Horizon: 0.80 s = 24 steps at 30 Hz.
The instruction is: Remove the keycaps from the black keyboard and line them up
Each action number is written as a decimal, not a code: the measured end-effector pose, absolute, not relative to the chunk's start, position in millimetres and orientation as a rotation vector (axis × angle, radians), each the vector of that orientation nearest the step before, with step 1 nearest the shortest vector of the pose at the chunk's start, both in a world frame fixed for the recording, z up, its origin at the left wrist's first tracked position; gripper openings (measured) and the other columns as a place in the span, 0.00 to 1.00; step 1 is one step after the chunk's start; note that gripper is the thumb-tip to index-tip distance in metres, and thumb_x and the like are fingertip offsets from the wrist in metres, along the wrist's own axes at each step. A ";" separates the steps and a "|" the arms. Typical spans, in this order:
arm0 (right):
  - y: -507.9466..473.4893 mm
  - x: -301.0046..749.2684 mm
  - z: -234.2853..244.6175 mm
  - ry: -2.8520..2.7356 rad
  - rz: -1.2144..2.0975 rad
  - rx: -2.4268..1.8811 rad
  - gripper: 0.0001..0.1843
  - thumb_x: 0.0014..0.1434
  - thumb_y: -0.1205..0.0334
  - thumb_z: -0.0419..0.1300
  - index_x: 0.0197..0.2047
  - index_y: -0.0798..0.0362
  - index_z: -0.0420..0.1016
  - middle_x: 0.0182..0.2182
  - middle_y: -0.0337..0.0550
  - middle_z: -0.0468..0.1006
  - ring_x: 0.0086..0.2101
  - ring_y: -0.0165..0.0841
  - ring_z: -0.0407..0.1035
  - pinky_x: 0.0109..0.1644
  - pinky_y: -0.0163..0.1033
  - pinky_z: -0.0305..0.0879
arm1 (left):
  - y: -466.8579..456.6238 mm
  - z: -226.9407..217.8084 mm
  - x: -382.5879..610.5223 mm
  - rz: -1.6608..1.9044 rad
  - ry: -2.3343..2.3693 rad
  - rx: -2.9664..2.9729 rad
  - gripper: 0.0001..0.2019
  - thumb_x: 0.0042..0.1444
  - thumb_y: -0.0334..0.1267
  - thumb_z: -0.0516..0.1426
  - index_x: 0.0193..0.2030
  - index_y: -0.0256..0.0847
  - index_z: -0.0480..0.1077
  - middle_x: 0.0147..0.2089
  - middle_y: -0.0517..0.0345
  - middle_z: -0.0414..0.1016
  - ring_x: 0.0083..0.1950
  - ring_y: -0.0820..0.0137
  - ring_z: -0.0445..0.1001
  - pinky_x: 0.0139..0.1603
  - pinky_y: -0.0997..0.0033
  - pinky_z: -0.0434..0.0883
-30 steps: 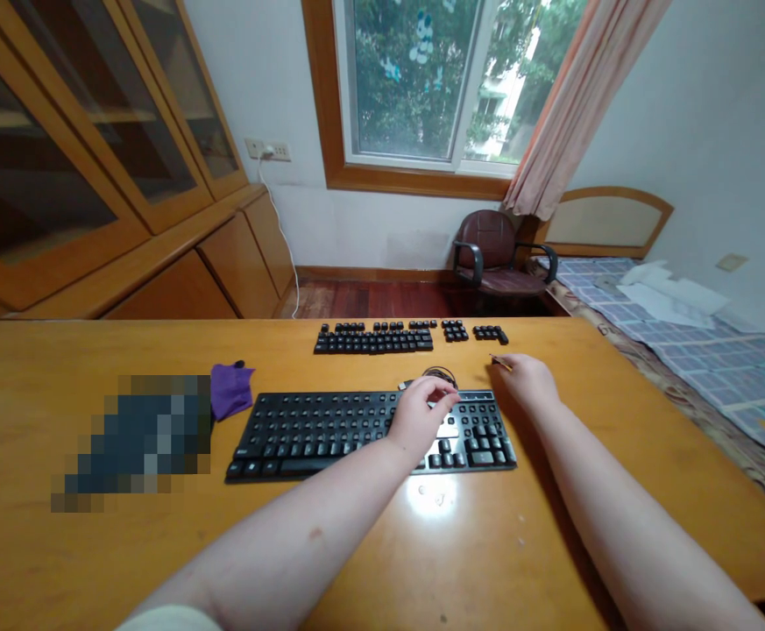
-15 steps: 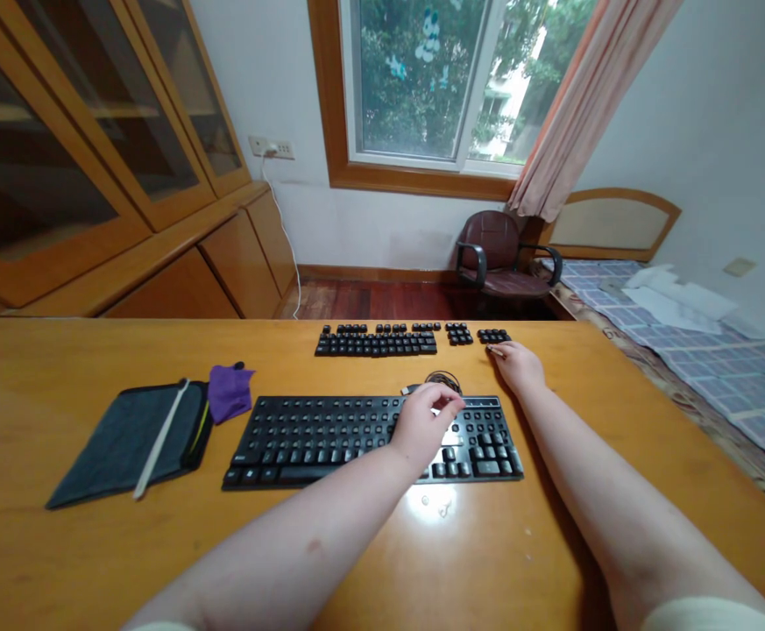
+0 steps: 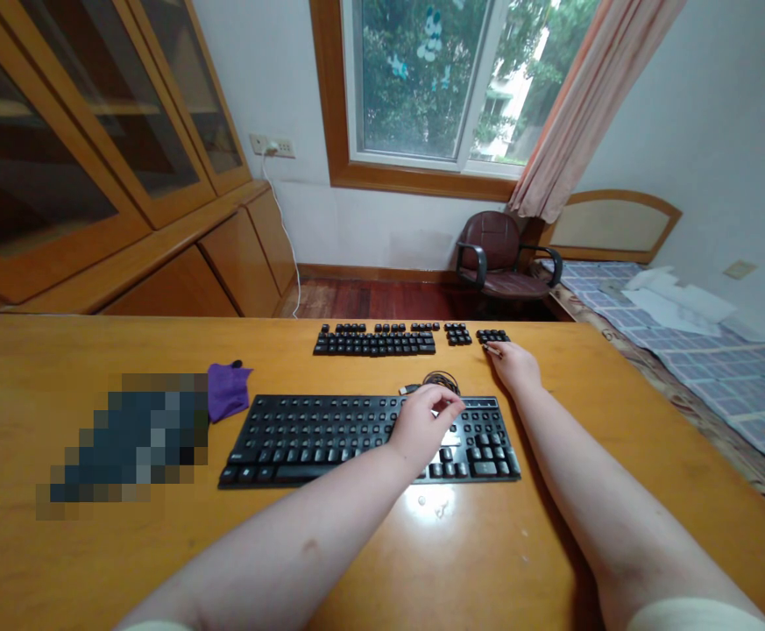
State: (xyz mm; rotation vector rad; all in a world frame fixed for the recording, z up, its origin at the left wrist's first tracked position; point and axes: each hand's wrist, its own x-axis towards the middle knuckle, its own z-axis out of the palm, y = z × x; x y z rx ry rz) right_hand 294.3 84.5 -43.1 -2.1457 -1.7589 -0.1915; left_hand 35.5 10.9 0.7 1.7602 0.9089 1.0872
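Note:
A black keyboard (image 3: 316,429) lies on the table, many of its keycaps off and small stems showing. Over its right half hangs my left hand (image 3: 423,421), thumb and fingers curled together; what they pinch, if anything, is too small to make out. My right hand (image 3: 514,364) is closed on a small thin tool (image 3: 491,350), whose kind I cannot tell. It is just in front of the right-hand group of loose black keycaps (image 3: 492,336). More keycaps (image 3: 375,343) stand in rows to the left. The keyboard's coiled cable (image 3: 441,380) lies behind my left hand.
A purple cloth (image 3: 229,392) lies left of the keyboard, beside a blurred-out dark item (image 3: 138,438). Beyond the table (image 3: 369,561) are a maroon armchair (image 3: 495,250), a window, and a bed (image 3: 671,333) to the right. Glass-door cabinets (image 3: 93,149) stand at the left.
My right hand has shifted very slightly left with the thin tool beside the keycaps. My left hand keeps its place and curled shape. The dark pouch on the left is now pixelated.

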 end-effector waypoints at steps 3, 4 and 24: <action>81.4 295.1 -42.6 -1.687 -0.209 -2.065 0.17 0.57 0.56 0.52 0.46 0.52 0.75 0.44 0.49 0.77 0.42 0.39 0.70 0.44 0.40 0.65 | 8.3 1.2 36.0 1.034 0.888 1.847 0.04 0.54 0.36 0.56 0.32 0.40 0.72 0.32 0.57 0.73 0.35 0.70 0.71 0.37 0.71 0.68; 79.3 295.8 -41.3 -1.659 -0.228 -2.008 0.17 0.58 0.56 0.52 0.45 0.53 0.75 0.43 0.49 0.77 0.42 0.39 0.70 0.44 0.40 0.65 | 7.1 1.3 36.1 1.013 0.871 1.879 0.04 0.54 0.36 0.56 0.33 0.41 0.72 0.33 0.57 0.73 0.36 0.69 0.71 0.38 0.71 0.68; -36.8 227.3 40.0 -1.003 0.570 -1.251 0.16 0.54 0.48 0.58 0.28 0.53 0.66 0.17 0.34 0.68 0.12 0.25 0.60 0.14 0.30 0.54 | 0.6 -1.6 36.7 0.834 0.787 2.223 0.10 0.53 0.35 0.56 0.43 0.42 0.70 0.44 0.54 0.74 0.46 0.65 0.71 0.48 0.65 0.67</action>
